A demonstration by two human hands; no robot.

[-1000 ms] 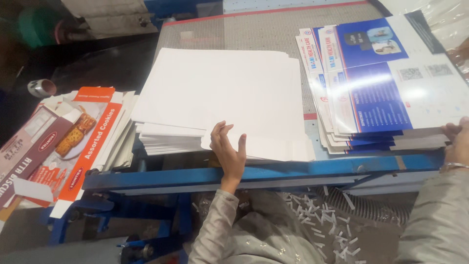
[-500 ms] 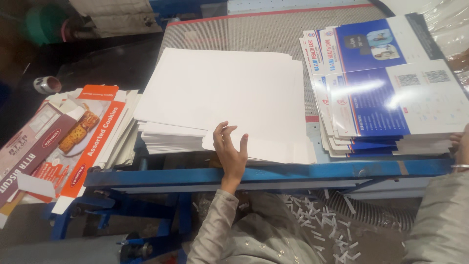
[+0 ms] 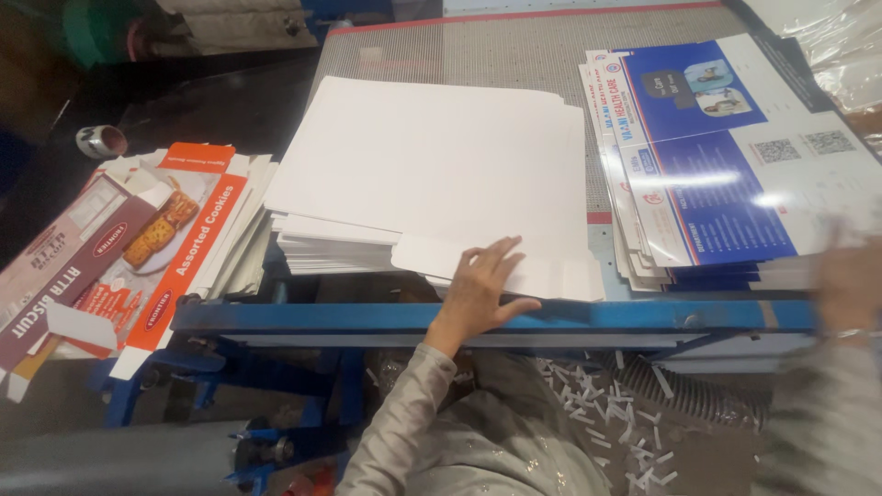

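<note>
My left hand [image 3: 482, 289] lies flat with fingers spread on the near edge of a stack of blank white die-cut sheets [image 3: 432, 165], pressing on a front tab. The stack sits on a blue-framed work table [image 3: 367, 317]. To the right is a stack of blue-and-white printed sheets [image 3: 717, 156]. My right hand [image 3: 850, 285] is a blur at that stack's near right corner; whether it grips a sheet cannot be made out. Grey sleeves cover both arms.
Flattened orange and maroon biscuit cartons [image 3: 138, 248] are piled at the left, beside the table. A roll of tape [image 3: 101, 140] lies on the dark surface behind them. White paper scraps [image 3: 606, 404] litter the floor under the table. Clear plastic wrap [image 3: 827, 37] sits at the far right.
My right hand has shifted along the near corner of the printed stack and is now blurred by motion. My left hand stays on the white stack, thumb spread wider.
</note>
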